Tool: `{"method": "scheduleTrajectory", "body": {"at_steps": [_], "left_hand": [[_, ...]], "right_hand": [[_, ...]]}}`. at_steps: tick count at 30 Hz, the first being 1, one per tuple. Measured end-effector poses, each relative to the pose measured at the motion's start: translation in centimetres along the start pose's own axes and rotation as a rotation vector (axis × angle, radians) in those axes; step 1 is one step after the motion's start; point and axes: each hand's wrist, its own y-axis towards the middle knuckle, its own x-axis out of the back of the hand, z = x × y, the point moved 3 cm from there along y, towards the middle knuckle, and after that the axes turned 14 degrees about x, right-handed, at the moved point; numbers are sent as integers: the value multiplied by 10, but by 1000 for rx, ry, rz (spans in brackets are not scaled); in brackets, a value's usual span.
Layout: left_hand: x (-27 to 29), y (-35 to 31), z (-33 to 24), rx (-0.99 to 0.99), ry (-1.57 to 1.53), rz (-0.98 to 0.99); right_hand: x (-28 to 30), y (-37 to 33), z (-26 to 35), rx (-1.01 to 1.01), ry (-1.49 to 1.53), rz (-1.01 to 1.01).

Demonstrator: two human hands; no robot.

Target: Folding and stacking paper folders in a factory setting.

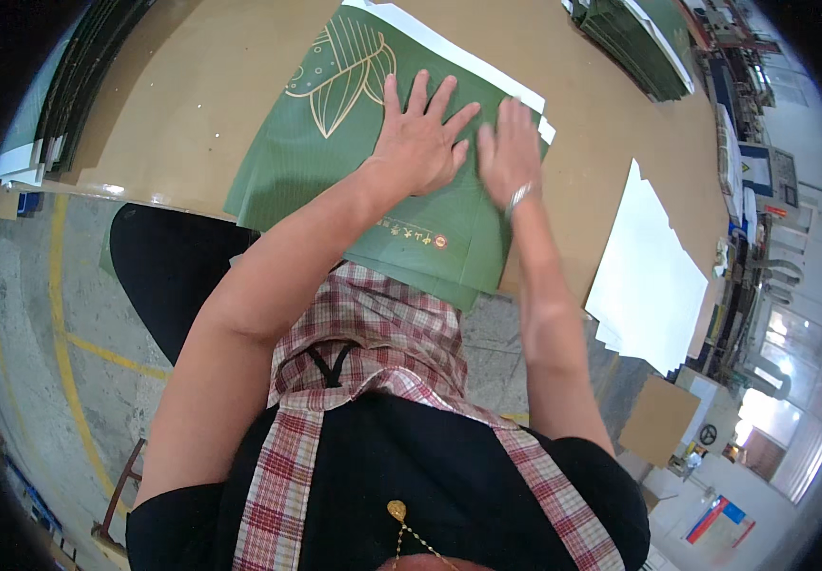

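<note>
A green printed sheet (287,181) with gold leaf-like line art lies before me at the table's near edge, and its lower end juts past that edge. White paper edges show along its far and right sides. My left hand (418,143) rests flat on the sheet's middle, fingers spread. Toward the sheet's right side, my right hand (512,152) lies palm down, its fingers stretched out and slightly smeared by motion. A bracelet (518,198) circles the right wrist. Neither hand grasps anything that I can see.
To the right, a fanned pile of white sheets (649,276) sits on the brown table (192,95). Stacked green pieces (634,48) stand at the far right, and another dark green stack (78,95) at the left. Machinery (763,181) lines the right side beyond the table.
</note>
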Motion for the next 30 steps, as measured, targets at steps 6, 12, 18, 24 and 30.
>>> {"method": "scheduleTrajectory", "body": {"at_steps": [6,12,18,24,30], "left_hand": [[-2,5,3,-7,-74,-57],[65,-12,9,-223,-322,162],[109,-82,64,-421,201,318],[59,-78,57,-482,-4,298],[54,-78,35,-534,-18,319]], "right_hand": [[65,-156,130,114,375,180],[102,-263,-43,-353,-217,2],[87,-302,-103,-321,-117,104],[121,-305,-133,-526,-270,-541],[109,-152,-16,-138,-152,-633]]}}
